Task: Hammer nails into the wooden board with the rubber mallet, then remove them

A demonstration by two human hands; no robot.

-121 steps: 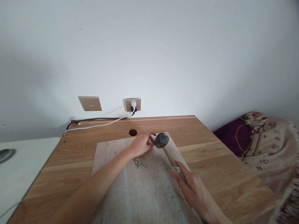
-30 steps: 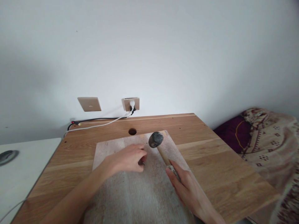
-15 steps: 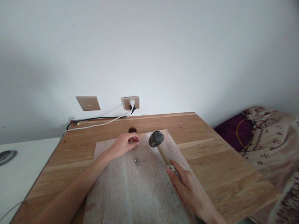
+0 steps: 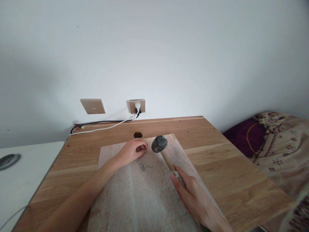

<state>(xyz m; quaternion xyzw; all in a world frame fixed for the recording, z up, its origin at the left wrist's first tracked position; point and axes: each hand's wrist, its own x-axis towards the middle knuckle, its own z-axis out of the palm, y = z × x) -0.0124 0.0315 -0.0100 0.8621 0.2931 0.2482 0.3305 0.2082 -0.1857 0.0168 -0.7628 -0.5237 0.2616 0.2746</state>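
My right hand [image 4: 193, 193] is wrapped round the handle of a mallet [image 4: 159, 144] with a dark, scuffed head. The head hovers over the far part of a pale wooden board [image 4: 135, 199], just right of my left hand. At the board's far side, my left hand [image 4: 134, 149] is closed, thumb and fingertips together in a pinch. Whatever lies between those fingertips is too small to make out. Several small metal nails [image 4: 143, 167] lie in a loose cluster on the board, nearer me than the left fingertips.
The board rests on a wooden table [image 4: 217, 174] with a round cable hole [image 4: 137, 135] near the wall. Cables [image 4: 101, 129] run along the back edge to a wall socket [image 4: 142, 106]. A white surface [image 4: 29, 180] adjoins at left; patterned fabric [image 4: 285, 151] lies at right.
The mallet head has shifted slightly left, closer to my left hand. My left hand stays pinched at nearly the same spot on the board. The whole view has shifted a little.
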